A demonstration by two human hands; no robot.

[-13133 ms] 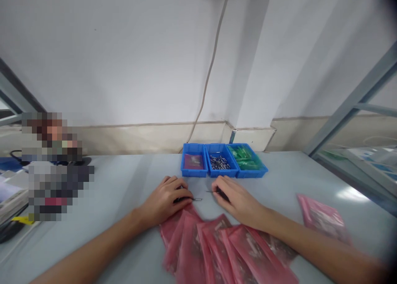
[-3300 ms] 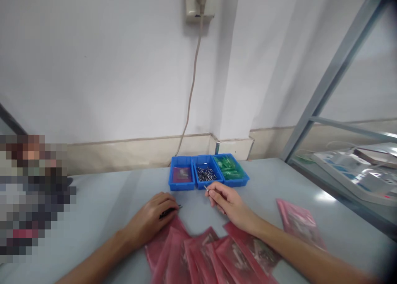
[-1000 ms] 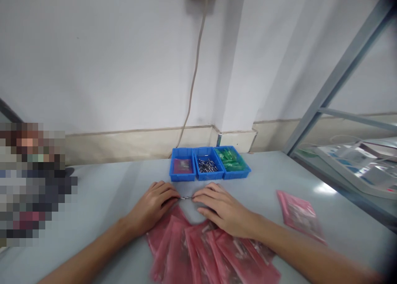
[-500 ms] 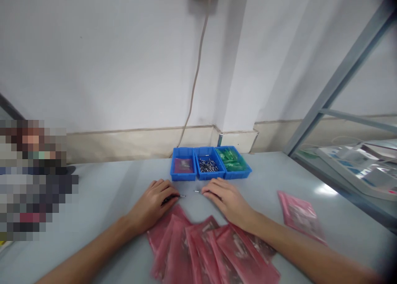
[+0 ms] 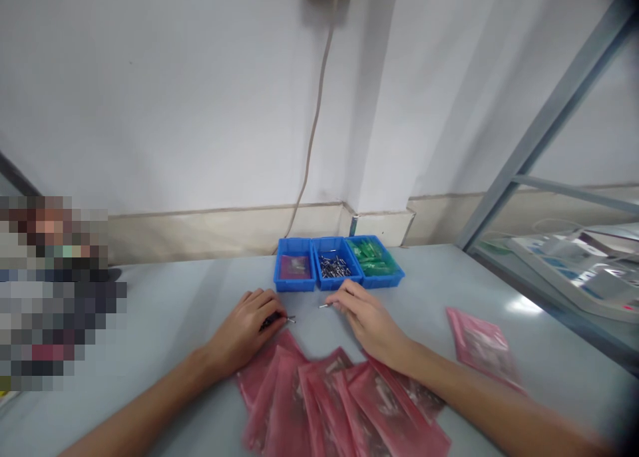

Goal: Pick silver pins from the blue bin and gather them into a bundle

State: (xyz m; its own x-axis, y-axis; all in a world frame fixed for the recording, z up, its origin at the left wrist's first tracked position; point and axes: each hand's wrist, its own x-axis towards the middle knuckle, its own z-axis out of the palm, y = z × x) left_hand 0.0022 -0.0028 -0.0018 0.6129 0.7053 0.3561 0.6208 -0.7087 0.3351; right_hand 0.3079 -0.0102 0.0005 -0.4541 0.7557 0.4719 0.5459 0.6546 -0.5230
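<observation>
My left hand [image 5: 249, 322] rests on the table with its fingers curled round several small metal pins; the tips of the pins [image 5: 291, 319] poke out past the thumb and forefinger. Facing it, my right hand [image 5: 367, 316] pinches one slim metal pin [image 5: 324, 305] between thumb and fingertips, just above or on the tabletop. In front of the hands stands a blue bin of loose metal pins [image 5: 335, 268]. Below both hands fans a row of pink plastic bags [image 5: 319, 404] with small parts inside, partly under my right forearm.
A blue bin holding a pink bag [image 5: 294, 268] and another with green bags [image 5: 372, 257] flank the pin bin. One more pink bag [image 5: 484, 347] lies at the right. A metal frame [image 5: 544, 128] rises there. A blurred-out person [image 5: 54, 291] is at the left.
My right fingertips have closed on the pin that lay in front of them and shifted it slightly. The pin tips at my left fingers have changed angle; that hand stays in place.
</observation>
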